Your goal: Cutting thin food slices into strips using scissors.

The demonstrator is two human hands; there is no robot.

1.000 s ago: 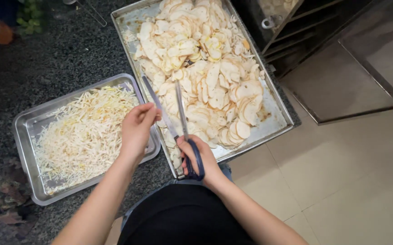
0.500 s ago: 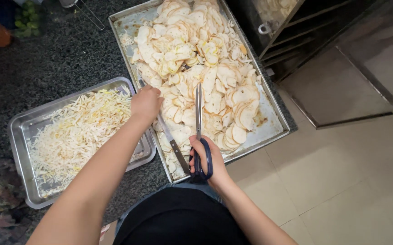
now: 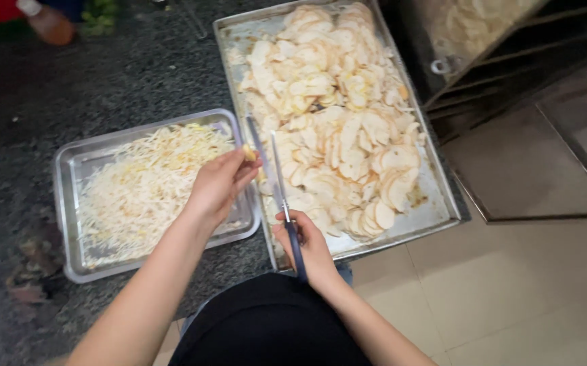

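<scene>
My right hand grips the blue handles of a pair of scissors, blades slightly apart and pointing away over the near left corner of a large metal tray heaped with pale round slices. My left hand pinches a small pale slice at its fingertips, right beside the scissor blades, above the gap between the two trays. A smaller metal tray to the left holds a bed of thin pale shreds.
Both trays rest on a dark speckled stone counter. A metal rack with shelves and another tray of slices stands at the upper right. Beige floor tiles lie to the right. A reddish bottle sits at the far left.
My left hand reached into the big tray and came back toward me with a slice in its fingers. The scissors swung from upright to a slight leftward tilt beside that hand.
</scene>
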